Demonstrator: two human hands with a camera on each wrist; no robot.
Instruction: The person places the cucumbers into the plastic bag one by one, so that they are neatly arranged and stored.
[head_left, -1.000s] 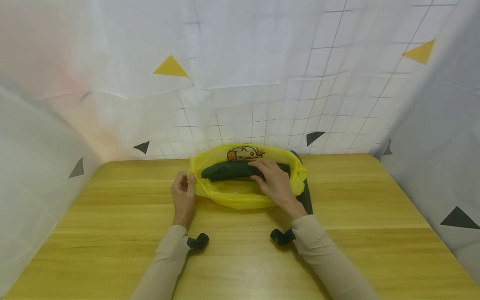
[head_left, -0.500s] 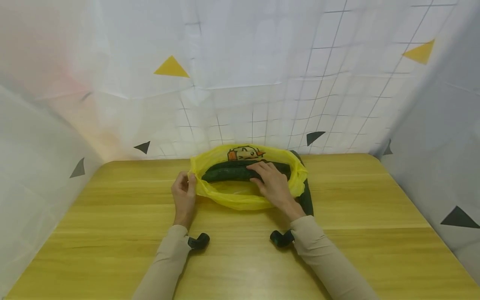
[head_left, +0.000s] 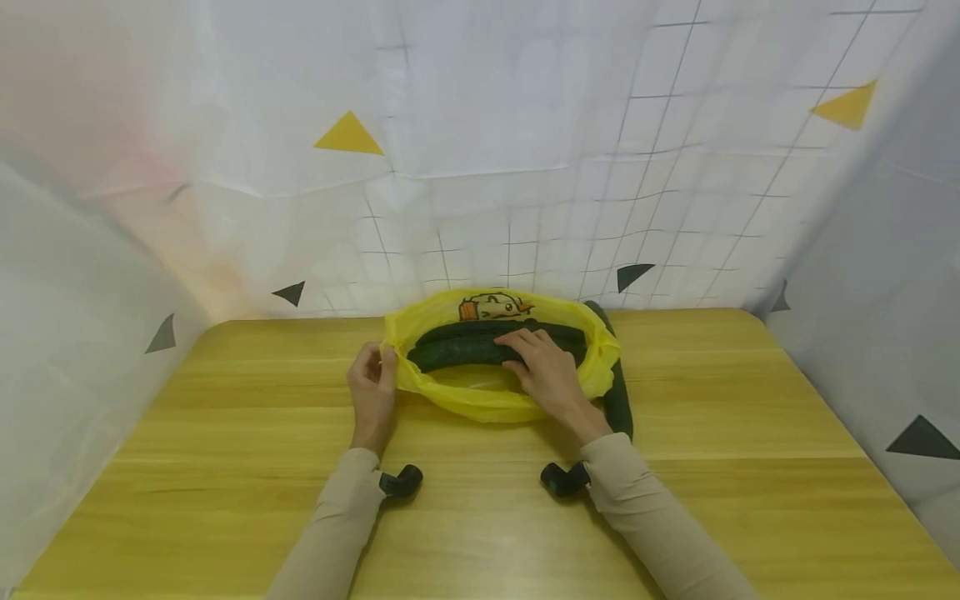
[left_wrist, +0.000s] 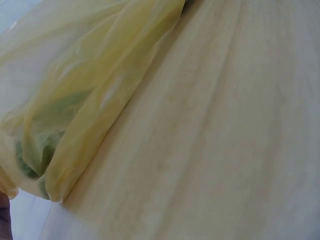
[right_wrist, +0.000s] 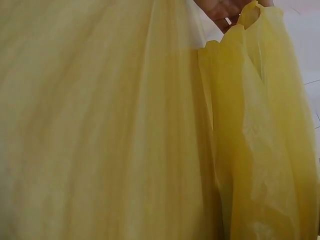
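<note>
A yellow plastic bag (head_left: 480,408) lies with its mouth spread wide near the table's back edge. My left hand (head_left: 372,387) pinches the left end of its rim. Inside the bag my right hand (head_left: 551,375) holds a dark green cucumber (head_left: 450,353), thumb on the near side and fingers over the top. Behind it shows another dark green cucumber (head_left: 465,328). A further cucumber (head_left: 618,400) lies outside, along the bag's right side, partly hidden by the bag and right wrist. In the left wrist view, green shapes (left_wrist: 60,110) show faintly through the plastic.
The wooden table (head_left: 750,433) is bounded by white sheet walls (head_left: 480,125) at the back and sides. Black wrist-worn devices (head_left: 402,482) stick out from both sleeves.
The cucumber in my right hand has come slightly down and toward me, so more of the one behind shows. My left hand keeps its hold on the bag's rim.
</note>
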